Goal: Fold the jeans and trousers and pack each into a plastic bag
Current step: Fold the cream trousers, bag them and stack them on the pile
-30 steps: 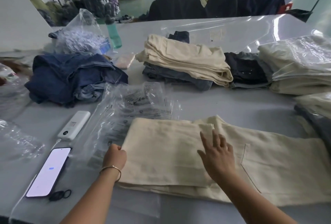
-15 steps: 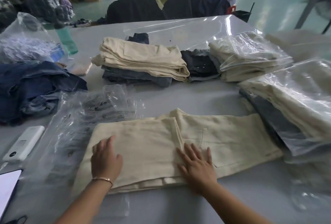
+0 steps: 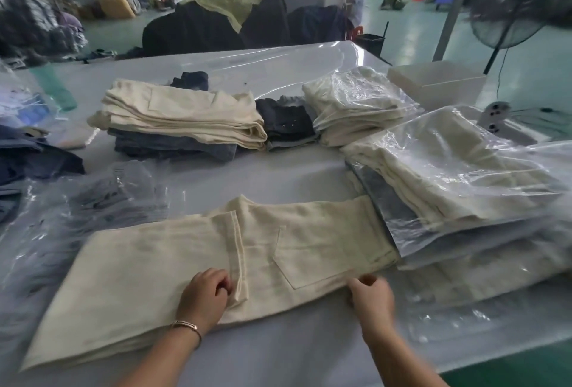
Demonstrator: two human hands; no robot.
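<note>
Pale grey work table in a large hall, blurred clothing heaps and one standing fan behind. Left hand: fingers curled, gripping the hem edge of the folded-over leg on one pair of cream trousers, which lies flat along the near table edge, back pocket up. Right hand: fingers curled at the trousers' near edge by the waist end, apparently pinching it; motion blur leaves the grip uncertain. One bracelet on the left wrist. Left of the trousers, one heap of empty plastic bags. Right, touching the waistband, one stack of bagged garments, count unclear. Beyond, in a row: one unbagged folded stack, cream over blue denim; one dark folded pair; one bagged cream bundle. Far left, one loose pile of blue jeans.
</note>
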